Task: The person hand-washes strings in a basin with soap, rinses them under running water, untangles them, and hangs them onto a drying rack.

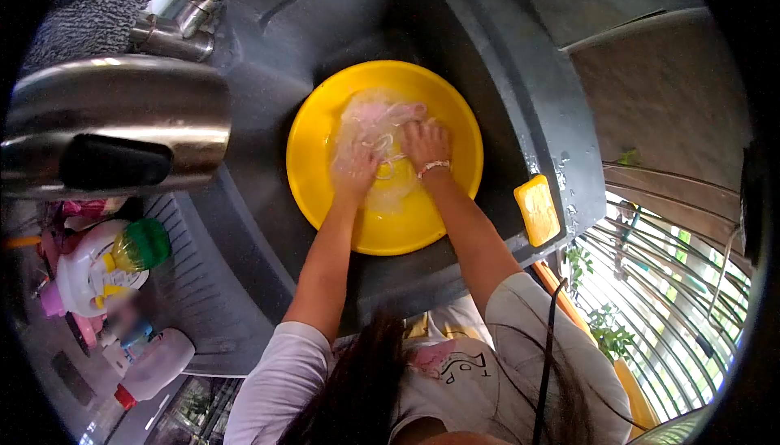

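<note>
A yellow basin [310, 161] with soapy water stands in the dark grey sink. In the water lies a wet pink-and-white cloth [375, 112], with a pale cord or strap looping below it. My left hand [355, 167] is in the suds at the cloth's left side, its fingers smeared and partly hidden. Beside it, my right hand [426, 144], with a pale bracelet at the wrist, has its fingers curled onto the cloth's right edge.
A yellow bar of soap [537, 210] rests on the sink's right rim [573, 161]. To the left are a large metal container [114, 128], several bottles [154, 364] and a ribbed drainboard [203, 299]. A tap [175, 35] and a grey towel [97, 10] are at the upper left.
</note>
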A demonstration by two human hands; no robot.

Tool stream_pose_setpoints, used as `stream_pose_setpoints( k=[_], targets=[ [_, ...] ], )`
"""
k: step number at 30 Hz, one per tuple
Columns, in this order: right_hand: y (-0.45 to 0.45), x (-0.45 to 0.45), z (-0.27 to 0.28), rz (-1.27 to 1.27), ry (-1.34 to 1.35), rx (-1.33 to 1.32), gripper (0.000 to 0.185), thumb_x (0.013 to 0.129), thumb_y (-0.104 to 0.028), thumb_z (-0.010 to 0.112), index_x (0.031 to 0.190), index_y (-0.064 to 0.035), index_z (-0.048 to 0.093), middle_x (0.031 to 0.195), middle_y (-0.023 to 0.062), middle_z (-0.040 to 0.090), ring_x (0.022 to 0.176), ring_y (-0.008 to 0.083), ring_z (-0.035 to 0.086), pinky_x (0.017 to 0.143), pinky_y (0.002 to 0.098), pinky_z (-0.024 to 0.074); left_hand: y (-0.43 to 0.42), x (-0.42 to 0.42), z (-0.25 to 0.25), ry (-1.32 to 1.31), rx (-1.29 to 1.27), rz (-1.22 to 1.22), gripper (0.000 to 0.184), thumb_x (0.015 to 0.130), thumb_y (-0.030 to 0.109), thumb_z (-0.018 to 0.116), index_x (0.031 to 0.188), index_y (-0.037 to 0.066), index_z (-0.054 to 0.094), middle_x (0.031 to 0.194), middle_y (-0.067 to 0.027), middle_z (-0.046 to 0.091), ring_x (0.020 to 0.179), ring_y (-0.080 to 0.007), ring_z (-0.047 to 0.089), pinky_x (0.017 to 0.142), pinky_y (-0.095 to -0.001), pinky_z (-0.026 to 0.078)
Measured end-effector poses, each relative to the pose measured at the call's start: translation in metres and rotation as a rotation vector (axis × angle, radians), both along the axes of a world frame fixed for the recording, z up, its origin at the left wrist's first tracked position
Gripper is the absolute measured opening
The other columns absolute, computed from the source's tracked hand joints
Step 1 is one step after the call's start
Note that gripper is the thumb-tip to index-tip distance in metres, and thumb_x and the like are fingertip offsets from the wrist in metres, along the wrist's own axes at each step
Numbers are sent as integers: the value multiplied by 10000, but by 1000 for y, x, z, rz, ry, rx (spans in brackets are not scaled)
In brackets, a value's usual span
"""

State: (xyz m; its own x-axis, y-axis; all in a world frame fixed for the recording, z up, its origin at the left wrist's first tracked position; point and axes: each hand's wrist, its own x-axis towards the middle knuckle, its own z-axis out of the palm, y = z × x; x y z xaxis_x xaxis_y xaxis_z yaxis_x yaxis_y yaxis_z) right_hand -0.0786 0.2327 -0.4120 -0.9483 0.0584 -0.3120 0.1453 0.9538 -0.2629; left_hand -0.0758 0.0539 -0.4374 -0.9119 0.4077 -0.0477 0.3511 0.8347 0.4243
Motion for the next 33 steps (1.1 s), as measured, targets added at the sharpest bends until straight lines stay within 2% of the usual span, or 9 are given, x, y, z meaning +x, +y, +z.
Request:
stream_pose_setpoints(
  k=[3, 7, 10, 13, 15, 21, 27, 30, 33],
  targets=[
    [-30, 27, -28, -185, 533, 91, 403, 858, -355, 467, 1225, -194, 511, 1301, 123, 453, 1136, 383, 443, 940, 575, 309, 29, 18, 4, 374, -313, 515, 417, 827, 281, 515, 1194, 82, 519, 1285, -130, 477, 1183, -325, 422, 1002, -475, 292],
    [-20, 33, -37, 288, 408, 157, 438, 880, -356, 437, 1280, -181, 472, 1277, 139, 487, 1152, 359, 457, 979, 546, 304, 22, 31, -16, 288, -193, 368, 370, 831, 243, 512, 1146, 50, 540, 1240, -127, 517, 1148, -331, 448, 980, -461, 322],
    [2, -1, -40, -68, -190, -343, 431, 894, -347, 409, 1268, -148, 483, 1214, 157, 536, 1124, 323, 501, 991, 479, 335, -7, 5, -14, -268, 230, 317, 346, 794, 188, 531, 1096, 21, 544, 1177, -129, 550, 1125, -335, 452, 962, -466, 322],
    [-21, 9, -82, -82, 179, 156, 390, 885, -341, 413, 1196, -138, 535, 1186, 166, 553, 1046, 296, 553, 937, 417, 401, -6, 10, 0, -26, 5, 189, 344, 747, 176, 564, 1066, 49, 545, 1068, -126, 587, 1088, -333, 466, 948, -473, 311],
    [-8, -3, -52, 444, -70, -165, 333, 861, -324, 451, 1085, -115, 583, 1147, 173, 569, 998, 307, 564, 886, 432, 418, -4, 10, 25, -118, -75, -257, 468, 736, 239, 608, 1132, 22, 487, 1175, -194, 499, 1162, -377, 408, 961, -515, 299],
    [8, -30, -19, 39, 304, 47, 354, 846, -234, 482, 1173, -101, 473, 1213, 148, 483, 1121, 334, 453, 887, 471, 387, 15, 1, 37, -49, 113, 149, 673, 719, 313, 633, 1291, 52, 391, 1392, -192, 296, 1268, -359, 290, 1015, -480, 244],
    [0, -15, -20, 357, 207, 81, 389, 897, -283, 391, 1236, -96, 430, 1260, 154, 451, 1115, 336, 468, 924, 472, 383, -11, 11, 26, -42, -63, -421, 597, 784, 176, 572, 1315, 7, 356, 1342, -233, 361, 1233, -357, 363, 999, -495, 291],
    [3, -25, -35, 443, 124, 177, 451, 911, -310, 351, 1279, -64, 431, 1239, 183, 482, 1082, 356, 507, 884, 505, 406, -25, -4, 34, -428, -217, -120, 575, 801, 67, 503, 1348, 38, 327, 1397, -176, 328, 1252, -299, 372, 1019, -428, 304],
    [5, -43, -30, -148, -485, -384, 516, 940, -354, 305, 1392, -115, 238, 1374, 184, 351, 1199, 369, 411, 935, 482, 377, -36, 9, 14, -220, -280, -140, 560, 790, 58, 497, 1325, -1, 343, 1371, -180, 362, 1208, -318, 420, 996, -407, 337]
  ],
)
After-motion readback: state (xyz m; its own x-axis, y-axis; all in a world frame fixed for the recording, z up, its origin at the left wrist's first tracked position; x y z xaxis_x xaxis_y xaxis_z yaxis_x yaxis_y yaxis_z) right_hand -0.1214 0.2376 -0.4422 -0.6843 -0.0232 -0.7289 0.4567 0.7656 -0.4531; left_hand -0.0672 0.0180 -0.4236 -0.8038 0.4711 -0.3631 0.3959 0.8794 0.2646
